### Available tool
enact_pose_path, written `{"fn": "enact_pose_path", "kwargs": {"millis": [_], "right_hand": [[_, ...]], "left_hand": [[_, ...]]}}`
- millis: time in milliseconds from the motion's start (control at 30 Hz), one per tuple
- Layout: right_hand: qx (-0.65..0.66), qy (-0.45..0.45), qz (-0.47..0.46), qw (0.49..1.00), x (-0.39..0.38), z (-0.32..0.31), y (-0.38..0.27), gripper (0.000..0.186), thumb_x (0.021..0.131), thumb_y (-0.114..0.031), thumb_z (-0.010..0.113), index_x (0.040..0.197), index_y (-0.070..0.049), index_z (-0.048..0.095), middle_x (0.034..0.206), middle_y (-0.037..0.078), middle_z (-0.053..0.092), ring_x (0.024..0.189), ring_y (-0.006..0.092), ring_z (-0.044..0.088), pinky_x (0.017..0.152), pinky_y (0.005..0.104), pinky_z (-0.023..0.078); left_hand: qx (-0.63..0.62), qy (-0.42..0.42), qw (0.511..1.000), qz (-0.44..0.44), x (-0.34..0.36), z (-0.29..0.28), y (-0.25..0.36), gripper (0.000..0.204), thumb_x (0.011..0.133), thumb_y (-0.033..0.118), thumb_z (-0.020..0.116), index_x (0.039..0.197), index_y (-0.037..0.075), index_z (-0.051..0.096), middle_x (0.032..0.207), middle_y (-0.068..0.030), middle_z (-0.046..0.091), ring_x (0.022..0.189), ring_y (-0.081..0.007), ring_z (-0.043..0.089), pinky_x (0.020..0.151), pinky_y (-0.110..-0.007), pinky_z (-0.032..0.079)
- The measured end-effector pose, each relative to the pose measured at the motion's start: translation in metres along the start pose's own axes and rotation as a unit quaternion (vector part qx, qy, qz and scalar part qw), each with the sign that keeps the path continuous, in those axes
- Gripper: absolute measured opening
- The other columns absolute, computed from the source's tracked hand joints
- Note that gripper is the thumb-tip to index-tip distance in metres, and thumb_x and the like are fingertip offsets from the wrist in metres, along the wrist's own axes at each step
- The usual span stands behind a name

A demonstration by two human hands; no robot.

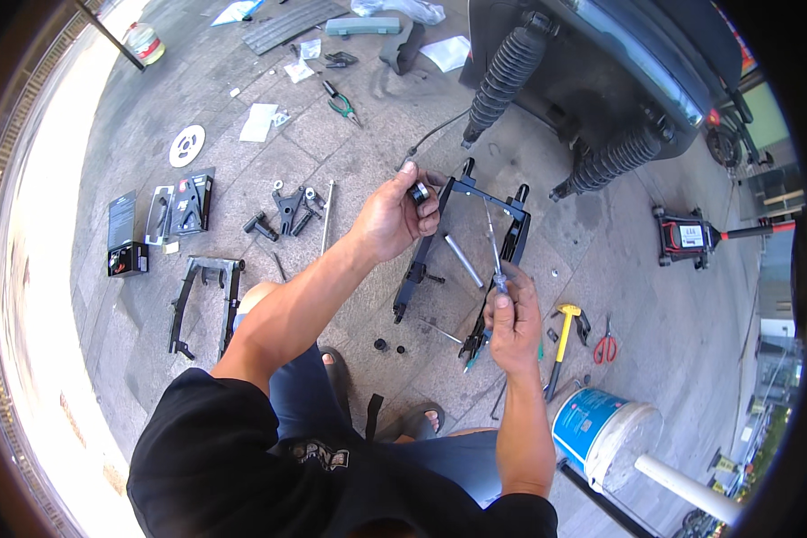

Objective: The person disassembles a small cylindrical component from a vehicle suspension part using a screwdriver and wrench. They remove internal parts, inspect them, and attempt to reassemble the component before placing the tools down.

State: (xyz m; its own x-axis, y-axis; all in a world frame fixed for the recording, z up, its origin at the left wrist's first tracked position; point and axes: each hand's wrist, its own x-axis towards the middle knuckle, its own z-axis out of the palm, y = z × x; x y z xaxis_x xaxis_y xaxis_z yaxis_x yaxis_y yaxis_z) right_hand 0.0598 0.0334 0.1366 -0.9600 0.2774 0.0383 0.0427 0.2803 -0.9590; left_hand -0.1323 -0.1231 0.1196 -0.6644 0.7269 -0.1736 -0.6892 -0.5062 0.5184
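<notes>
A small round black part (419, 192) sits in the left hand (393, 215), gripped between thumb and curled fingers above a black metal frame (413, 276); the right hand (516, 327) clasps a screwdriver (493, 238), its slim shaft pointing away from the body. A careless swing of that shaft could jab the left hand, and a loose pinch could drop the part onto the rough grey paving (637, 314). A smooth silvery tube (464, 261) lies within the angular frame; beyond hang ribbed black sleeves (508, 73)
</notes>
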Motion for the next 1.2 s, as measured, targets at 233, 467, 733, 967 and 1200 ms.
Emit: {"fn": "enact_pose_path", "kwargs": {"millis": [233,467,733,967,1200], "right_hand": [[-0.077,0.001,-0.052,0.996,0.001,-0.003,0.003,0.046,0.093,-0.009,0.047,0.138,-0.002,0.039,0.085,0.013,0.061,0.067,0.0214,0.058,0.067,0.0332,0.049],[-0.061,0.068,-0.034,0.995,0.000,-0.021,-0.001,0.043,0.089,-0.004,0.051,0.131,-0.009,0.052,0.098,0.019,0.065,0.084,0.0257,0.064,0.074,0.0354,0.050],[-0.029,0.080,-0.036,0.996,0.001,-0.031,-0.011,0.045,0.085,0.005,0.052,0.127,-0.008,0.057,0.116,0.020,0.063,0.104,0.0344,0.064,0.086,0.0364,0.051],[-0.068,0.107,-0.090,0.988,0.006,-0.035,-0.007,0.041,0.088,0.005,0.051,0.126,-0.008,0.058,0.107,0.013,0.068,0.080,0.0131,0.063,0.070,0.0272,0.050],[-0.087,0.080,-0.068,0.991,0.008,-0.029,0.001,0.040,0.087,0.004,0.053,0.126,-0.006,0.058,0.104,0.013,0.068,0.073,0.0127,0.062,0.067,0.0275,0.050]], "left_hand": [[-0.027,0.023,0.999,0.020,0.002,0.046,-0.023,0.044,0.099,0.045,0.037,0.095,0.005,0.053,0.067,-0.0022,0.041,0.058,-0.0150,0.038,0.055,-0.027,0.032],[0.038,0.083,0.996,0.007,0.018,0.074,-0.058,0.043,0.097,0.045,0.041,0.087,0.007,0.056,0.059,0.0008,0.035,0.055,-0.0141,0.036,0.052,-0.027,0.028],[0.086,0.167,0.982,0.016,0.021,0.097,-0.093,0.039,0.098,0.045,0.039,0.083,0.011,0.053,0.069,-0.0019,0.051,0.058,-0.0127,0.045,0.053,-0.026,0.034],[0.154,0.103,0.981,0.060,0.021,0.091,-0.097,0.042,0.100,0.042,0.035,0.086,0.007,0.055,0.069,-0.0036,0.052,0.059,-0.0127,0.046,0.051,-0.027,0.036],[0.179,0.100,0.974,0.092,0.022,0.082,-0.096,0.037,0.096,0.039,0.041,0.088,0.006,0.055,0.070,-0.0036,0.050,0.062,-0.0119,0.046,0.050,-0.026,0.034]]}}
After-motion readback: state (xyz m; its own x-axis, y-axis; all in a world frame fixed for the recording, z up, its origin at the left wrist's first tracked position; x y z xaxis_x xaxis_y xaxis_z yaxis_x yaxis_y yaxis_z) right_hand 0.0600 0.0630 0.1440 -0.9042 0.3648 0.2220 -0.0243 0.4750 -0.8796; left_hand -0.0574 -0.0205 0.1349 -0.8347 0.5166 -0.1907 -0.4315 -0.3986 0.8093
